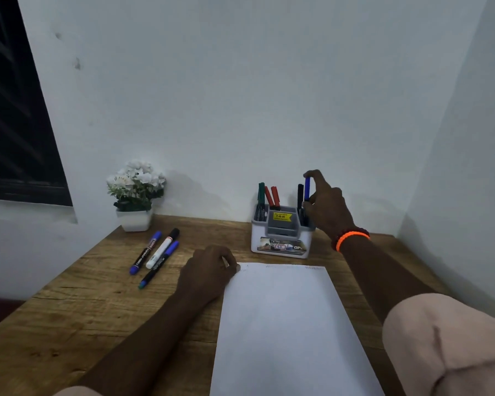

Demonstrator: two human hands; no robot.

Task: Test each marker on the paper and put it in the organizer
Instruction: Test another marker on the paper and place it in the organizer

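Observation:
My right hand (326, 205) grips a blue marker (307, 190) upright, its lower end inside the right slot of the white and grey organizer (280, 238), beside a black marker (300, 195). A green marker (261, 192) and two red markers (272, 195) stand in the organizer's left and back slots. My left hand (209, 270) rests curled on the top left corner of the white paper (286, 324), which bears faint marks along its top edge. Three markers lie loose on the desk at the left: a blue-capped one (145, 252), a white one with a black cap (162, 248), and a dark one with a blue cap (158, 264).
A small white pot of white flowers (135, 195) stands at the desk's back left against the wall. The wooden desk (83, 310) is bounded by walls behind and on the right. A dark window sits at upper left.

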